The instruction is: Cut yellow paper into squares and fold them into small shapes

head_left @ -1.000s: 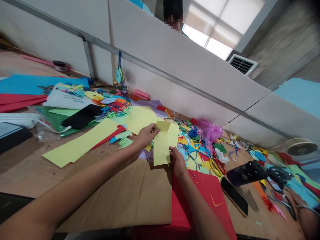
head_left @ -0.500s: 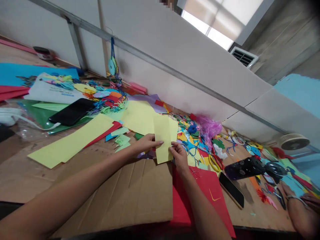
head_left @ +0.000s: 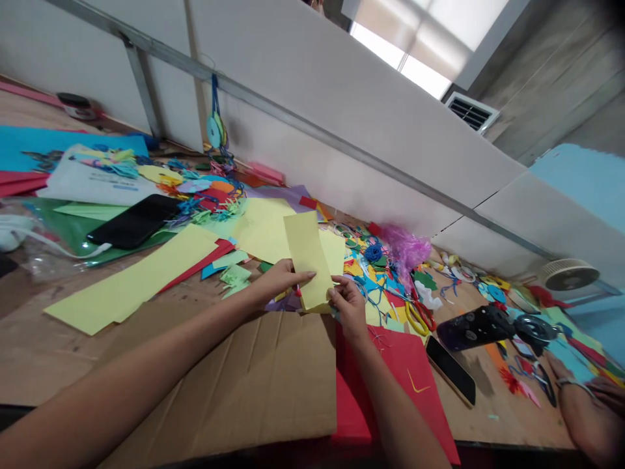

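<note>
A folded strip of yellow paper (head_left: pixel 306 257) is held upright over the table between both hands. My left hand (head_left: pixel 278 281) pinches its lower left edge, fingers closed on it. On the lower right edge my right hand (head_left: pixel 347 305) grips the same strip. Below them lie a brown cardboard sheet (head_left: pixel 254 378) and a red paper sheet (head_left: pixel 405 378). A larger yellow sheet (head_left: pixel 266 228) lies flat just behind the strip.
A long yellow strip (head_left: pixel 131 280) and a black phone (head_left: pixel 134 221) lie to the left. Paper scraps, yellow-handled scissors (head_left: pixel 417 316), a second phone (head_left: pixel 452 368) and a black device (head_left: pixel 481 326) crowd the right. Another person's arm (head_left: pixel 586 417) rests at the far right. A white partition (head_left: pixel 342 111) stands behind.
Both hands have slid down to the strip's lower end and closer together. The strip now looks narrower and stands more upright. The camera has shifted slightly right.
</note>
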`<state>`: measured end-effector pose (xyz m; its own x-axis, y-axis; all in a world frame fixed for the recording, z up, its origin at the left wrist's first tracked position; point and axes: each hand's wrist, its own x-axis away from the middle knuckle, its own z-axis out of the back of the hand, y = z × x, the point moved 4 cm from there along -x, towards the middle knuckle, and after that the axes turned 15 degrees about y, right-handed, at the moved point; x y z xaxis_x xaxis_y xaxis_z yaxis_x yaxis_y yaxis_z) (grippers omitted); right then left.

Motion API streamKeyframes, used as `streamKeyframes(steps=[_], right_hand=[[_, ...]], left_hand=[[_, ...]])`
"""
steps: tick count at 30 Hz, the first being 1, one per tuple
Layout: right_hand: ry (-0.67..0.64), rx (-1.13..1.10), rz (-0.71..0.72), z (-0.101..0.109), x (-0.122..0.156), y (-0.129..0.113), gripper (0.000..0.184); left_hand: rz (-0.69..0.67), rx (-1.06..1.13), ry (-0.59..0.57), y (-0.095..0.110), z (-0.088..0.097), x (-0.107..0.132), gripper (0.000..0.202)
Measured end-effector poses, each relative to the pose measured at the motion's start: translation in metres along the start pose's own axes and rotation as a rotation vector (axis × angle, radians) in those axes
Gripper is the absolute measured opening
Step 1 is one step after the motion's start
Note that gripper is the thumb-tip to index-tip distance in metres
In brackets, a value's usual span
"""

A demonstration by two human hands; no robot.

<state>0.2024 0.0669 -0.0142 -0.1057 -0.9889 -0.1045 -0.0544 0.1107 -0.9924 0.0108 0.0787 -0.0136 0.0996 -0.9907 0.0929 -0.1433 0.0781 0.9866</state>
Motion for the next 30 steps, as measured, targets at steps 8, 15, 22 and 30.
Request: streamKeyframes(steps=[8, 15, 22, 30], right_hand=[[0.025, 0.080, 0.014, 0.005, -0.003, 0.002, 0.024], [0.141, 0.284, 0.244, 0.038, -0.024, -0.043, 0.020], [-0.086, 0.798, 0.362, 0.074, 0.005, -0.071, 0.010], [-0.231, 1.452, 0.603, 0.031, 0.019, -0.019, 0.020]], left_hand=[[0.037, 0.062, 0.070, 0.006, 0.000, 0.006, 0.051], [0.038, 0.124, 0.176, 0.003, 0.009, 0.001, 0.044], [0.059, 0.078, 0.196, 0.000, 0.009, 0.001, 0.046], [0.048, 0.103, 0.143, -0.002, 0.003, -0.001, 0.056]])
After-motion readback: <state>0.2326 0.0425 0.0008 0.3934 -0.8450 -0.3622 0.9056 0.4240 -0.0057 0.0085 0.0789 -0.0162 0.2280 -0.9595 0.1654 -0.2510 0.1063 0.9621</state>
